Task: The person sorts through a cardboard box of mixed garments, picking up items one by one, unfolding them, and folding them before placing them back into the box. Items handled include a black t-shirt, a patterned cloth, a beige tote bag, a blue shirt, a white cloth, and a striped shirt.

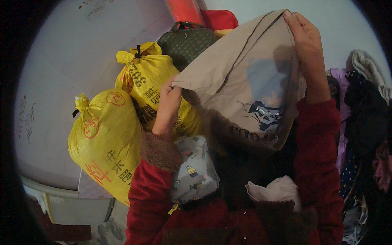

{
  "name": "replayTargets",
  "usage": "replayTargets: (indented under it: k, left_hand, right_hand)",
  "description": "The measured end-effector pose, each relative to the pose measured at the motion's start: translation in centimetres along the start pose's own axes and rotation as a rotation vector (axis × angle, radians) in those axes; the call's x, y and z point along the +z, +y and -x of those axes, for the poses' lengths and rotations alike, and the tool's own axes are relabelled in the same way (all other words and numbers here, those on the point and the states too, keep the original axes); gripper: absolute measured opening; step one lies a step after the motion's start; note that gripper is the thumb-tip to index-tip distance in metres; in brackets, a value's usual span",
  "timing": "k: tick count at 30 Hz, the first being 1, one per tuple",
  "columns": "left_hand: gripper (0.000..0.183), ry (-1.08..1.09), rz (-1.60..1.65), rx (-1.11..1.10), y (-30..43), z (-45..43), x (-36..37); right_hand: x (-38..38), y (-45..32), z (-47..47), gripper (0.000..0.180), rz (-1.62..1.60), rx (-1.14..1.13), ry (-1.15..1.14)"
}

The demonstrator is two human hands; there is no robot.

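A beige printed cloth point(232, 64), with dark lines near its upper edge, hangs stretched between my two hands. My left hand point(170, 99) pinches its left corner in front of a tied yellow woven sack point(165, 73). My right hand point(306, 39) is raised higher and pinches the upper right corner between thumb and fingers. Below the cloth, a grey fabric with small cartoon prints point(197, 171) lies beside my left forearm. A pale pink cloth point(283, 188) sits near my right forearm. The cloth hides part of what lies behind it.
Another tied yellow sack point(104, 137) stands at the left, beside a large pale surface point(61, 76). A dark green quilted bag point(186, 43) and a red item point(219, 20) are at the back. Piled dark and purple clothes point(364, 113) lie on the right. A grey bin point(79, 211) is lower left.
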State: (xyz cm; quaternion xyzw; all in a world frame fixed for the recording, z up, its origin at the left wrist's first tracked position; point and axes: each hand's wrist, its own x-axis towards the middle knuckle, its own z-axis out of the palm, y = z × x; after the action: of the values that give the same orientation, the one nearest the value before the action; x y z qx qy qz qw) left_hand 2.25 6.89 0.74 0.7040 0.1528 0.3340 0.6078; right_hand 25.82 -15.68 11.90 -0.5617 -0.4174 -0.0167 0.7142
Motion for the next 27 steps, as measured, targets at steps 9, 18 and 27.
replayTargets:
  k: [9,18,27]
  left_hand:
    - [0.041,-0.019,0.686,-0.314,5.0,2.2,0.4]
    - [0.055,-0.959,-0.106,-0.390,1.4,3.6,2.6]
    - [0.062,-0.724,0.396,-0.493,2.5,5.4,2.0]
  right_hand:
    - [-0.4,-5.2,2.2,0.041,-0.393,0.225,-0.075]
    - [-2.5,3.4,3.0,0.043,0.260,-0.301,-0.125]
    - [-4.7,13.8,-1.2,0.036,-0.410,0.308,-0.239]
